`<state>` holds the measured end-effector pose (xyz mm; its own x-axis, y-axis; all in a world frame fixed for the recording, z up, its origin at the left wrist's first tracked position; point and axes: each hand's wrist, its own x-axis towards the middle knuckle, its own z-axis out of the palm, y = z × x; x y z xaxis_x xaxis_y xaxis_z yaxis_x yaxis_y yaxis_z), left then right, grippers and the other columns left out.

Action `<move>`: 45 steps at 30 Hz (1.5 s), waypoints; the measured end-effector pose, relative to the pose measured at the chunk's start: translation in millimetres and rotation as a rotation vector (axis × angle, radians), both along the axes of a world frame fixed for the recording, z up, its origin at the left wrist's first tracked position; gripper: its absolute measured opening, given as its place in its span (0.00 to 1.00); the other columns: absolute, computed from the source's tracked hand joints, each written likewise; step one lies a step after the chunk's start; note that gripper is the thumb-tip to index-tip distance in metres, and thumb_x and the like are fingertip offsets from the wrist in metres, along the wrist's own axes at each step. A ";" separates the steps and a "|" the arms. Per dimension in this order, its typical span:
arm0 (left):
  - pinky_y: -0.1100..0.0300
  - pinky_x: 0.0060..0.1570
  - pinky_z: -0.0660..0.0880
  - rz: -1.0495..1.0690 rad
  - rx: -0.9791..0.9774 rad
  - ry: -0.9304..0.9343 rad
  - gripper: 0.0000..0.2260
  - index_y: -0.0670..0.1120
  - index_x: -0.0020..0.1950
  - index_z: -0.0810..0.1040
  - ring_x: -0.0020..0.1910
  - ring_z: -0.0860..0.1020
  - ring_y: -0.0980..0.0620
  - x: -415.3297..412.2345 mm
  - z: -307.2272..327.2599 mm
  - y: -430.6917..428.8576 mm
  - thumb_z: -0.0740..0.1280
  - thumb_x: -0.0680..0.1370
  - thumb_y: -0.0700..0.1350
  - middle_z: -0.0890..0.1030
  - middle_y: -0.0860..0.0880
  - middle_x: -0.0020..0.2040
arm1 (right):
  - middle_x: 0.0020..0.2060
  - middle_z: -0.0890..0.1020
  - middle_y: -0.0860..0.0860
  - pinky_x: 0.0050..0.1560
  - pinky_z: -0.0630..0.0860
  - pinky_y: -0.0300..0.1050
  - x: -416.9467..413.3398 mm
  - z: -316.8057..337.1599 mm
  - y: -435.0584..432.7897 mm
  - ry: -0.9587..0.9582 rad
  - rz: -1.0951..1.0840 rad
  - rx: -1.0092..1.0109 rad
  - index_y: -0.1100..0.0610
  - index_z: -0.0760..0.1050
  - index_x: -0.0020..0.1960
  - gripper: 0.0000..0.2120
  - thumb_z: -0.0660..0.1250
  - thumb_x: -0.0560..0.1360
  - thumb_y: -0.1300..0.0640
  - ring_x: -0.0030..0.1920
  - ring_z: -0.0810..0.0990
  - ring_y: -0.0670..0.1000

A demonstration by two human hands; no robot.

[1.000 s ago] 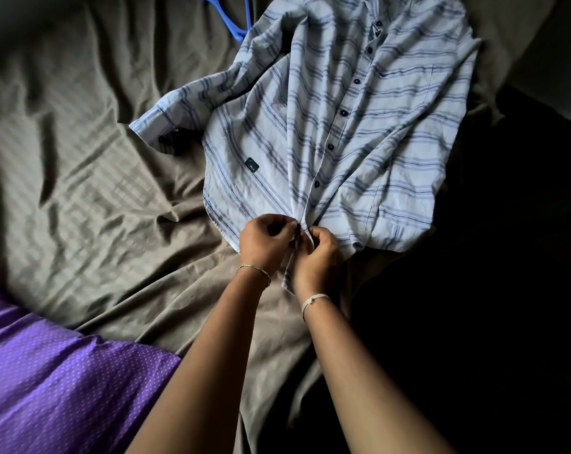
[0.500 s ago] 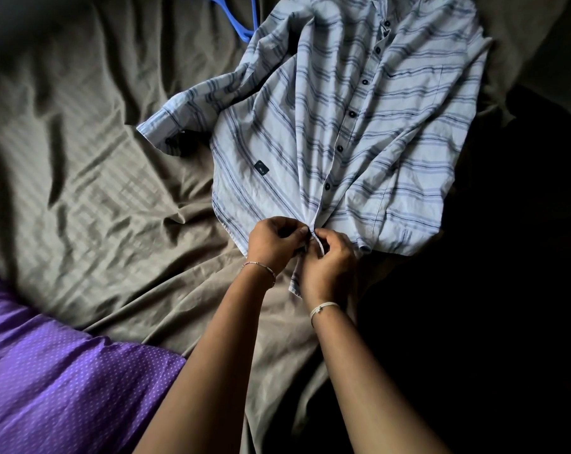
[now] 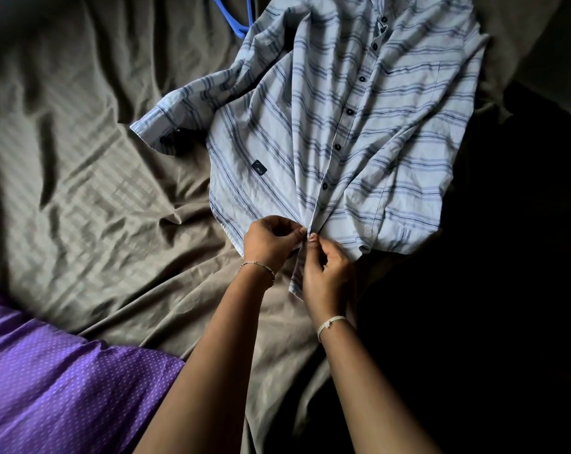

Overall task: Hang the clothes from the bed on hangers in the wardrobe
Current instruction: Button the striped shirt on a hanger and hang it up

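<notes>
A light blue striped shirt [image 3: 359, 132] with dark buttons lies front-up on the bed, buttoned down most of its placket. My left hand [image 3: 271, 242] pinches the left edge of the placket at the shirt's bottom hem. My right hand [image 3: 326, 273] pinches the right edge beside it, fingertips touching the left hand's. The lowest part of the placket hangs loose between my hands. A blue plastic hanger [image 3: 235, 18] pokes out from under the shirt's shoulder at the top of the view, mostly hidden.
The bed is covered by a wrinkled grey-brown sheet [image 3: 81, 158]. A purple dotted cloth [image 3: 48, 388] fills the lower left corner. The right side past the bed's edge is dark shadow.
My hands stay at the bottom of the placket; the fingers have shifted slightly and the right hand sits a little lower. The shirt has not moved apart from small camera drift.
</notes>
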<state>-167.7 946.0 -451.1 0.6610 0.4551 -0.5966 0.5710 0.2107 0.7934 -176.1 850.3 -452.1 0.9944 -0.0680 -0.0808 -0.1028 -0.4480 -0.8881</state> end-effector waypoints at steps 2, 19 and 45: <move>0.52 0.43 0.79 -0.028 -0.024 -0.005 0.04 0.45 0.39 0.81 0.35 0.79 0.51 -0.2 1.4 0.1 0.74 0.72 0.39 0.82 0.48 0.36 | 0.41 0.85 0.55 0.47 0.77 0.45 3.1 2.4 0.2 0.036 -0.035 0.025 0.61 0.83 0.48 0.12 0.64 0.76 0.55 0.43 0.82 0.51; 0.53 0.43 0.82 -0.046 -0.107 0.023 0.08 0.40 0.40 0.82 0.29 0.77 0.59 2.3 9.6 5.4 0.74 0.73 0.45 0.78 0.51 0.28 | 0.33 0.83 0.48 0.42 0.80 0.41 24.2 17.3 5.9 0.354 -0.166 0.091 0.56 0.84 0.41 0.06 0.76 0.69 0.55 0.35 0.82 0.44; 0.58 0.41 0.76 0.169 0.384 0.053 0.08 0.52 0.41 0.80 0.33 0.74 0.57 -38.8 -23.9 15.0 0.78 0.68 0.44 0.78 0.54 0.36 | 0.35 0.83 0.53 0.40 0.80 0.50 -3.8 0.0 4.5 0.436 -0.134 0.085 0.57 0.78 0.40 0.13 0.76 0.68 0.48 0.34 0.80 0.51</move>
<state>-206.5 961.0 -475.0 0.5305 0.7508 -0.3936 0.5962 -0.0004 0.8029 -179.9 854.7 -452.1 0.8492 -0.1689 -0.5004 -0.5270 -0.3322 -0.7822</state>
